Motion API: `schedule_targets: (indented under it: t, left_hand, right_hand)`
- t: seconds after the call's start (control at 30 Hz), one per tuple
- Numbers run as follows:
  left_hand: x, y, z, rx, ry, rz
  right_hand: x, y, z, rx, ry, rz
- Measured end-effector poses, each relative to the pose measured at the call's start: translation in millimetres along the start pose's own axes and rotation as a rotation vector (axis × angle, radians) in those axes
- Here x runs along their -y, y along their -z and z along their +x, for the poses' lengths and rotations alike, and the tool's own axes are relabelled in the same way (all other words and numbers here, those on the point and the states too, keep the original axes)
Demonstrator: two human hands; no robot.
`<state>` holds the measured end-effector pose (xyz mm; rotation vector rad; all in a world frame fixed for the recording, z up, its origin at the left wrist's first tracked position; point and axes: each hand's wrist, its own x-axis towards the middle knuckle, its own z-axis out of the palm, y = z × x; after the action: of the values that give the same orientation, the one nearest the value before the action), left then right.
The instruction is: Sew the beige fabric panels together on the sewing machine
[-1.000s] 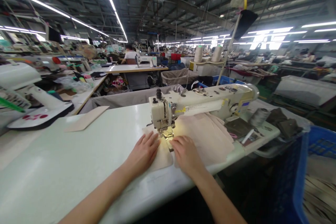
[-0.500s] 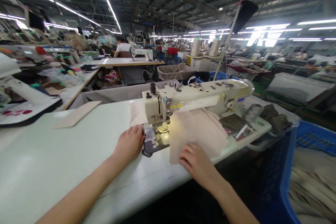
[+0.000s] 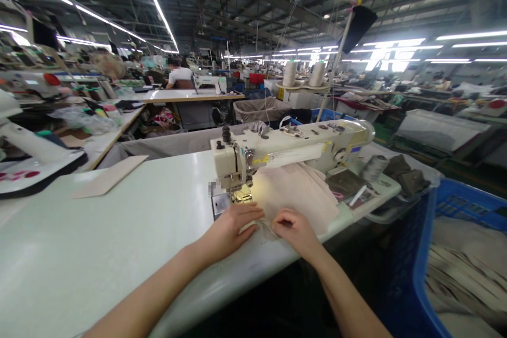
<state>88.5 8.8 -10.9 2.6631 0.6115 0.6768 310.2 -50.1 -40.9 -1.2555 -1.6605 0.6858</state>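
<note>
L hand [image 3: 232, 228] lies flat, R hand [image 3: 295, 229] curled, just apart on pale pink cloth [image 3: 295, 195] reaching metal presser foot [image 3: 241, 195] of cream sewing machine [image 3: 301, 148]; stitching done so far can't be told.

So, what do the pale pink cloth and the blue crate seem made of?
The pale pink cloth looks like soft matte fabric, since it folds loosely; the fibre cannot be told. The blue crate looks like moulded plastic, with a smooth sheen and lattice openings.

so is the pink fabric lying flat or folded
Folded: the pale pink fabric lies in overlapping creased layers, gathered under the left hand and right hand.
</note>
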Motion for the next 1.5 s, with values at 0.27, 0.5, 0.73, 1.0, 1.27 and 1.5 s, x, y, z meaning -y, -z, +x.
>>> schedule_targets:
  t: [0.27,0.5,0.73,1.0,1.27,1.5]
  left_hand:
    - [3.6,-10.3,27.3,-0.053,0.158,-0.07]
    - [-21.2,2.2,21.6,-0.145,0.159,-0.125]
    - [-35.6,31.6,-106.2,-0.01,0.161,0.087]
    - [-33.9,45.5,-194.9,-0.133,0.418,0.175]
    - [-13.0,63.6,-142.2,-0.205,0.805,0.086]
    - [-5.2,61.8,-125.8,-0.235,0.972,0.129]
  right_hand:
    - [-4.5,-8.0,-3.4,-0.071,0.041,-0.032]
    - [5.2,-1.0,-23.4,-0.279,0.198,-0.315]
    - [19.1,2.3,-51.8,0.081,0.42,-0.575]
    - [42.7,-35.3,-46.4,0.367,0.462,-0.314]
    - [53.5,-44.2,2.3,0.307,-0.004,-0.028]
    - [27.4,-85.3,21.9,-0.018,-0.382,0.361]
